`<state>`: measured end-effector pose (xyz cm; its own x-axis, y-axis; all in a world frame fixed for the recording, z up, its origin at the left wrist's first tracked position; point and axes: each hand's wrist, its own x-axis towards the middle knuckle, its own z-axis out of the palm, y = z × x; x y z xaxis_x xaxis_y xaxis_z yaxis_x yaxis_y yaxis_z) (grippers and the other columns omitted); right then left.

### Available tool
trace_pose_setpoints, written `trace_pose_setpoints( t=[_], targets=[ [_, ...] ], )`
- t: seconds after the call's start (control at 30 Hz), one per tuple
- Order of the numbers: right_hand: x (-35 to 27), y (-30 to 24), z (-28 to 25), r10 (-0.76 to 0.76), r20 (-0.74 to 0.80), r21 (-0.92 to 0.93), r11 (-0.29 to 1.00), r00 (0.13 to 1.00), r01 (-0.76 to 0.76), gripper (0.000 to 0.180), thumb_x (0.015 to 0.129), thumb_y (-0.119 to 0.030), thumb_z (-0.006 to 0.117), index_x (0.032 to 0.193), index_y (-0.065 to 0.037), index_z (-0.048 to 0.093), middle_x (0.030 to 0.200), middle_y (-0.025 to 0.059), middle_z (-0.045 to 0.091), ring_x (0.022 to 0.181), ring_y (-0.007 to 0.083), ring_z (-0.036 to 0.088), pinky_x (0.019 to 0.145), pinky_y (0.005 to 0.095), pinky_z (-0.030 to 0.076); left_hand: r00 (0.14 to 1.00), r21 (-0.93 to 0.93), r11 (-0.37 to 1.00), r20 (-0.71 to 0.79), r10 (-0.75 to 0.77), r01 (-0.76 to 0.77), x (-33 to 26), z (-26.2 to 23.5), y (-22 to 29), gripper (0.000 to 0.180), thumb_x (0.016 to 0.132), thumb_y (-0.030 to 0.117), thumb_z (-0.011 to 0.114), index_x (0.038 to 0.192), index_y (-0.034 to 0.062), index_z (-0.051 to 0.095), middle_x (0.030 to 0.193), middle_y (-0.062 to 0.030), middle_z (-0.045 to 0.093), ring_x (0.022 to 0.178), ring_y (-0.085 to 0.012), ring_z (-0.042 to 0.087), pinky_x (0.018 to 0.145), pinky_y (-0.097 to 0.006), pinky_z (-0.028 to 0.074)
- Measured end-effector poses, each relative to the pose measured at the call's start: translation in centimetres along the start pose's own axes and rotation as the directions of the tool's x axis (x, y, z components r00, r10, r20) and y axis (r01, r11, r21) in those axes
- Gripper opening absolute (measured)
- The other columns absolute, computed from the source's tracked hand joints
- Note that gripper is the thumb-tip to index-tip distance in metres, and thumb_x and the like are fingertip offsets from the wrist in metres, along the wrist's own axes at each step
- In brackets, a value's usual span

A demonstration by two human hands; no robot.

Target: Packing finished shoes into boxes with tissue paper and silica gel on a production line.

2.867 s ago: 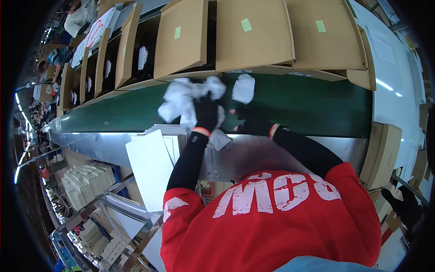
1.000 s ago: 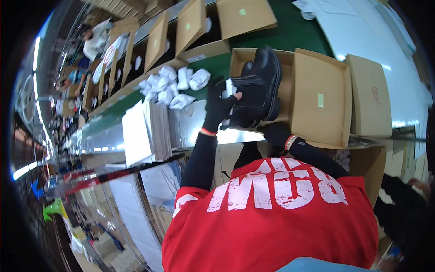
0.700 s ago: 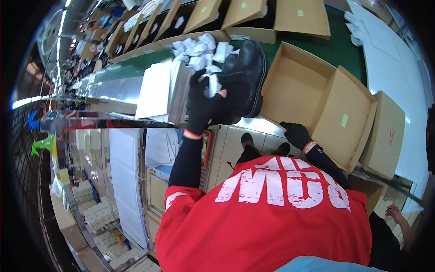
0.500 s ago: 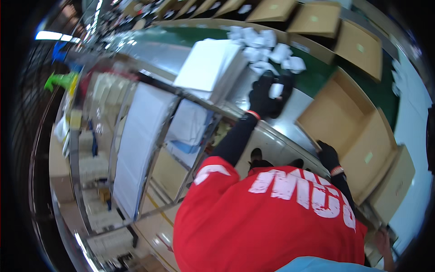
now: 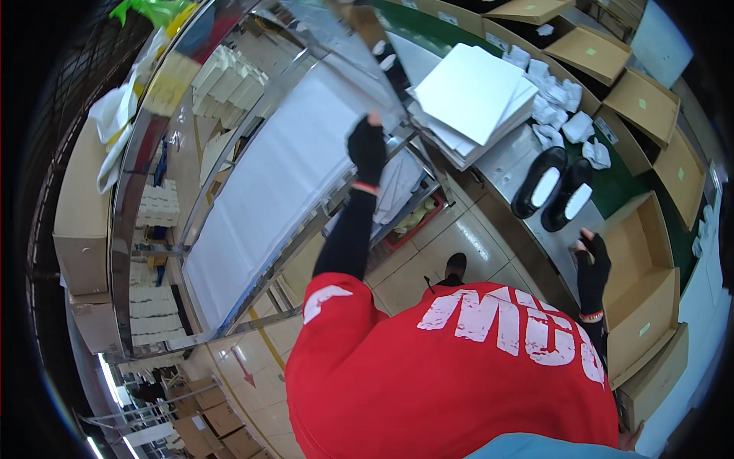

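While above white sheets (image 5: 279, 187), left hand (image 5: 368, 153), fingers obscured, hold unclear; right hand (image 5: 592, 271) unclenched.

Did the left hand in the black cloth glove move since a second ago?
Yes, leftward: the left hand was right of the rectangular stack of white sheets on the grey metal table, and now it is left of that stack.

Left grip (image 5: 368, 151), right grip (image 5: 592, 274) well apart

Black shoes (image 5: 556, 199) sit on metal ledge (image 5: 503, 162); right grip (image 5: 592, 268) beside box (image 5: 636, 243).
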<state>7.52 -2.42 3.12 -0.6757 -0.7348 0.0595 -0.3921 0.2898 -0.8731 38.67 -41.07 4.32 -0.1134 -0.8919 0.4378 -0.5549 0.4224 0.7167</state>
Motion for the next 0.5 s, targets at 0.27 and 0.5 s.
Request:
trace_pose_setpoints(
  t=[0.27,0.5],
  targets=[
    [0.9,-10.8,12.8,-0.259,0.371,0.143,0.965,0.892,0.221,0.020,0.085,-0.004,0.065,0.105,-0.002,0.066,0.091,0.0068,0.067,0.079,0.0139,0.063,0.073,0.0273,0.048,0.967,0.322,0.944,0.255,-0.019,-0.067,8.0,-6.9,-11.5,0.028,0.084,0.039,0.064,0.082,0.0108,0.066,0.081,-0.0154,0.066,0.083,-0.0313,0.064,0.070,-0.039,0.049],
    [0.4,-10.2,15.3,-0.108,0.535,0.277,0.959,0.838,-0.053,0.020,0.091,-0.013,0.060,0.104,0.001,0.065,0.084,0.0058,0.065,0.076,0.0108,0.059,0.068,0.0267,0.046,0.801,-0.805,0.112,0.546,-0.245,0.583,5.7,-14.0,-19.3,0.034,0.096,0.036,0.051,0.102,0.0061,0.065,0.089,-0.0048,0.067,0.082,-0.0131,0.063,0.069,-0.026,0.049]
  ],
)
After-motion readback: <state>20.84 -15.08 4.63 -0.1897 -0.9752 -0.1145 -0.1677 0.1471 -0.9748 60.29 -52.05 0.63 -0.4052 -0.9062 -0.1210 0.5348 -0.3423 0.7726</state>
